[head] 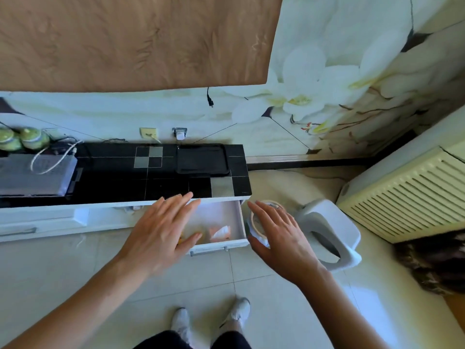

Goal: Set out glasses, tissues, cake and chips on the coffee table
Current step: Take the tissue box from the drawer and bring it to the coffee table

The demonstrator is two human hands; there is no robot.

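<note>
My left hand (161,230) is spread flat, fingers straight, over the left part of an open white drawer (240,227) in the TV stand. Inside the drawer lie a small orange and white packet (220,233) and something yellow, mostly hidden by that hand. My right hand (279,238) reaches out with straight fingers over a round clear container with a beige rim (258,224), just right of the drawer. Whether the hand touches the container I cannot tell. No glasses, tissues, cake or chips are plainly visible.
The TV stand has a black tiled top (120,180) carrying a black tray (202,159), a grey box (35,175) and two green jars (22,139). A white plastic stool-like object (332,233) sits on the floor to the right, beside a radiator (407,195).
</note>
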